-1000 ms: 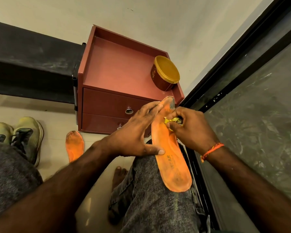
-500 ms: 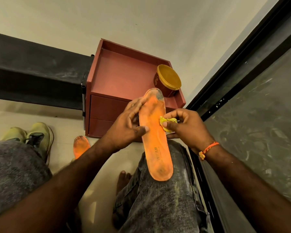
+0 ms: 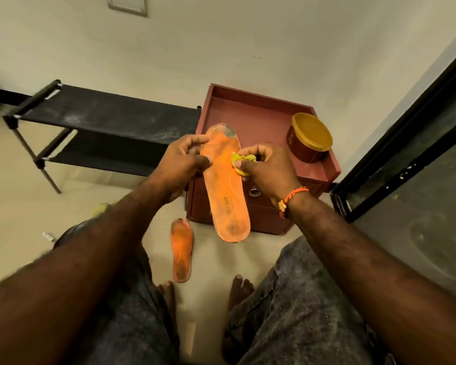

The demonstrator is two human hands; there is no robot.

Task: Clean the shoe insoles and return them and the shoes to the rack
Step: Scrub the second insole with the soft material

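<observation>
Between both hands, left hand pinches insole edge, right hand pinches yellow cloth against it; insole now lifted off knee.

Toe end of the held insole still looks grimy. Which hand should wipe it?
Right. The right hand already pinches the yellow cloth against the held insole, just below the dark toe patch; the left hand grips its edge, steadying it.

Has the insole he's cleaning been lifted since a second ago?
Yes. The held insole has come up off his knee: its heel now hangs in front of the red drawer unit, gripped by the left hand while the right hand wipes.
</observation>
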